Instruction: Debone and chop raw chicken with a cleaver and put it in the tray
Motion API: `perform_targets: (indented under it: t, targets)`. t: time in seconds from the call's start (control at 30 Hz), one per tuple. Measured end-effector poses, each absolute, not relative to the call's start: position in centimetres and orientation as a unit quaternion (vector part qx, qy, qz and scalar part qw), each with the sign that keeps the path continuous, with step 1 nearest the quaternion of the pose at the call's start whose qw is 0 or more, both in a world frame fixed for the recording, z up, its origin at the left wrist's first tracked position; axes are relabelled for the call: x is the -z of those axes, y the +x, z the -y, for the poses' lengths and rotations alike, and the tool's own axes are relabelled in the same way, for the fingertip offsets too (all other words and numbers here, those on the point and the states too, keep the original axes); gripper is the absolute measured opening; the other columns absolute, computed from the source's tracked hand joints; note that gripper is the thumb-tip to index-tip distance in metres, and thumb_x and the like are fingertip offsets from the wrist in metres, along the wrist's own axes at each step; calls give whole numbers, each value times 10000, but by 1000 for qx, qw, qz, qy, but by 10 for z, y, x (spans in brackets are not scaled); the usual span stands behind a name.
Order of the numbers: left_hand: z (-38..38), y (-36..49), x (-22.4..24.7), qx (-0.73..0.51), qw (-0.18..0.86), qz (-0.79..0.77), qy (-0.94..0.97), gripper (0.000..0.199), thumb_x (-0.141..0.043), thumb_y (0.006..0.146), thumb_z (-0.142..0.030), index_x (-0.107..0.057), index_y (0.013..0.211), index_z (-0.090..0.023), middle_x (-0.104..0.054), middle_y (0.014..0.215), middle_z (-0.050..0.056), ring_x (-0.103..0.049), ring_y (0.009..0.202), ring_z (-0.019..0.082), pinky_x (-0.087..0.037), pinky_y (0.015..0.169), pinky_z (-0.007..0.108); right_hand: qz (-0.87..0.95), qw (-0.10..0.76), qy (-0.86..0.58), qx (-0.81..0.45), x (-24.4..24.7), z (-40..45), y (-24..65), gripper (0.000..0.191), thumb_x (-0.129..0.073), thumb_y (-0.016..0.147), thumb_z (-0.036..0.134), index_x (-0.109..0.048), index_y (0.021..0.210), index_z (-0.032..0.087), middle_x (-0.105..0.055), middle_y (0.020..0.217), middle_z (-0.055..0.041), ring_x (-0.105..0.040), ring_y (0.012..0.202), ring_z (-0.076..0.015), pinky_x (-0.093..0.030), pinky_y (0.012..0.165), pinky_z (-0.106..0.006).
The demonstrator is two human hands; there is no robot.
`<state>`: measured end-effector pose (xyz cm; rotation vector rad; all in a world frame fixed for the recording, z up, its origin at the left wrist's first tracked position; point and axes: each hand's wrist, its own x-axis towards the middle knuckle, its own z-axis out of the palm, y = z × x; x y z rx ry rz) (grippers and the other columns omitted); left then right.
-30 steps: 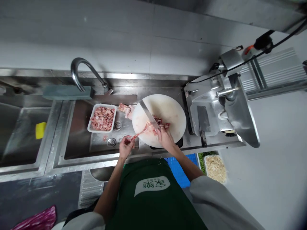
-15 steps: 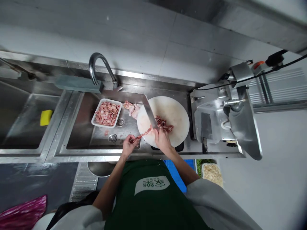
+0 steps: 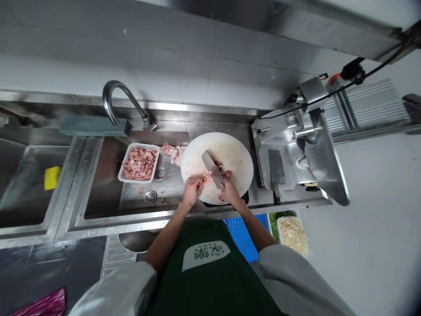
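My right hand (image 3: 230, 193) is closed around the handle of a cleaver (image 3: 213, 169), whose wide blade lies over a round white cutting board (image 3: 237, 151). Bent fingers of my left hand (image 3: 192, 190) press a strip of raw meat (image 3: 206, 175) on the board's left side, just left of the blade. Beyond the blade, on its right, is a small heap of dark red meat pieces (image 3: 226, 174), partly hidden by the cleaver. A larger piece of raw meat with pale skin (image 3: 174, 153) lies in the sink against the board's left edge.
In the sink (image 3: 108, 175) stands a white basket (image 3: 120, 174) of chopped meat under a curved faucet (image 3: 108, 94). A metal slicing machine (image 3: 329, 158) with a second cleaver (image 3: 276, 169) on it is at right. A yellow sponge (image 3: 51, 177) sits in the left basin.
My left hand has moved right and up from the sink edge onto the board with the meat strip. The cleaver has come down onto the board. The view has shifted slightly.
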<state>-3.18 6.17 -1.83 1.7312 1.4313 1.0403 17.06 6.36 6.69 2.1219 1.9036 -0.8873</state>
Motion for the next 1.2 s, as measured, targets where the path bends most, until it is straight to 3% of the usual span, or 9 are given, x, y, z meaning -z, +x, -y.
perform_targets:
  t: [0.1, 0.23, 0.47, 0.7, 0.87, 1.07, 1.2]
  targets:
    - [-52, -39, 27, -391, 248, -548, 697, 137, -694, 874, -343, -676, 863, -208, -664, 939, 79, -594, 987, 248, -475, 923, 435, -641, 64, 712, 279, -89, -60, 155, 350, -398, 1046, 304, -563, 1283, 106, -710, 1131, -169, -680, 1049, -259, -470, 831, -283]
    - [-28, -54, 35, -454, 197, -593, 636, 118, -629, 925, -321, -672, 917, -211, -652, 959, 79, -602, 966, 234, -473, 941, 429, -649, -8, 732, 209, -106, -58, 126, 427, -266, 1083, 348, -533, 1307, 100, -709, 1120, -187, -695, 1007, -261, -478, 829, -298]
    - [-34, -38, 38, -428, 267, -553, 663, 158, -574, 947, -317, -693, 937, -213, -664, 977, 94, -615, 971, 235, -521, 889, 402, -650, 94, 685, 316, -76, -61, 112, 276, -409, 1045, 236, -591, 1218, 121, -735, 1084, -156, -708, 998, -238, -499, 795, -275]
    - [-23, -49, 33, -493, 216, -608, 583, 154, -558, 950, -310, -657, 894, -206, -657, 920, 82, -625, 925, 218, -521, 883, 391, -681, 19, 695, 230, -100, -56, 102, 422, -295, 1083, 333, -565, 1301, 92, -734, 1050, -178, -710, 972, -250, -499, 801, -283]
    - [-24, -39, 35, -441, 266, -563, 647, 160, -536, 961, -296, -670, 931, -214, -677, 970, 89, -624, 949, 228, -523, 879, 398, -684, 89, 657, 305, -74, -55, 87, 293, -415, 1044, 218, -648, 1173, 96, -730, 1079, -174, -705, 1012, -233, -491, 815, -257]
    - [-15, -50, 36, -495, 195, -606, 591, 134, -546, 960, -274, -645, 904, -204, -665, 901, 78, -617, 903, 215, -512, 877, 394, -689, 13, 673, 267, -80, -50, 95, 382, -346, 1071, 302, -591, 1296, 115, -724, 1107, -167, -704, 1016, -241, -497, 821, -272]
    - [-13, -50, 44, -466, 211, -579, 635, 150, -540, 972, -283, -662, 962, -197, -680, 966, 87, -626, 942, 215, -525, 878, 391, -684, 46, 647, 333, -72, -52, 87, 326, -416, 1043, 266, -674, 1175, 118, -729, 1085, -173, -699, 1026, -248, -491, 835, -270]
